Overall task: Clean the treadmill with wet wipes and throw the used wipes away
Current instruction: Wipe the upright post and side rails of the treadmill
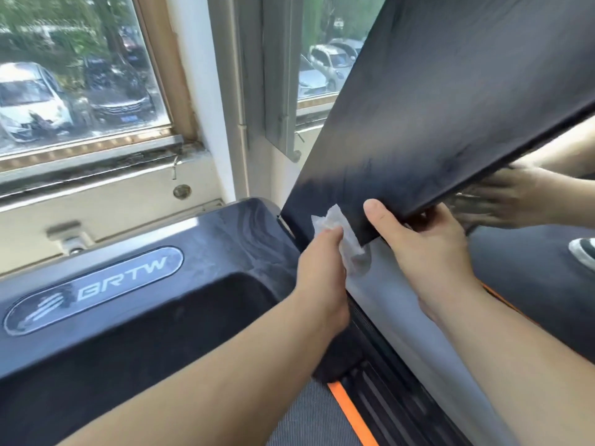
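The crumpled white wet wipe is pressed against the lower corner of the treadmill's tilted dark panel, pinched in the curled fingers of the left hand. The right hand grips the panel's lower edge, thumb on its front face. The black hood with its BRTW badge lies to the left, below a window.

A wood-framed window, parked cars and trees beyond its glass, a pale sill below
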`<act>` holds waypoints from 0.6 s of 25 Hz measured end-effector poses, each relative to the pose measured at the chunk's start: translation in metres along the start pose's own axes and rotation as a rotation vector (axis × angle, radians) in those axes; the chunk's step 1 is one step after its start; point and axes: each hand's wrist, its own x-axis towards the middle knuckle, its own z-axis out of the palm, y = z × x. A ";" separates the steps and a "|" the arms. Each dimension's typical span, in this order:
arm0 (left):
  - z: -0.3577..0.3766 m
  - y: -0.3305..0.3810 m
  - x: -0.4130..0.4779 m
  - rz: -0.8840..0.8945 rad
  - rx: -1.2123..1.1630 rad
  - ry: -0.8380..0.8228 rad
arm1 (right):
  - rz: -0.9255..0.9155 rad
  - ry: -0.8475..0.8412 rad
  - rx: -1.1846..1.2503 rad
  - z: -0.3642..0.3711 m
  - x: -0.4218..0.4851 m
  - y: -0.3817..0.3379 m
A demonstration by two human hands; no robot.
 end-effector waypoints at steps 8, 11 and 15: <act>0.015 0.018 -0.051 -0.024 0.141 -0.099 | 0.489 -0.525 -0.028 -0.054 -0.038 0.007; 0.026 0.027 -0.045 0.028 0.320 0.071 | 0.526 -0.463 0.134 -0.058 -0.032 0.004; 0.027 0.002 -0.067 -0.024 0.376 -0.127 | 0.614 -0.473 0.162 -0.079 -0.029 0.007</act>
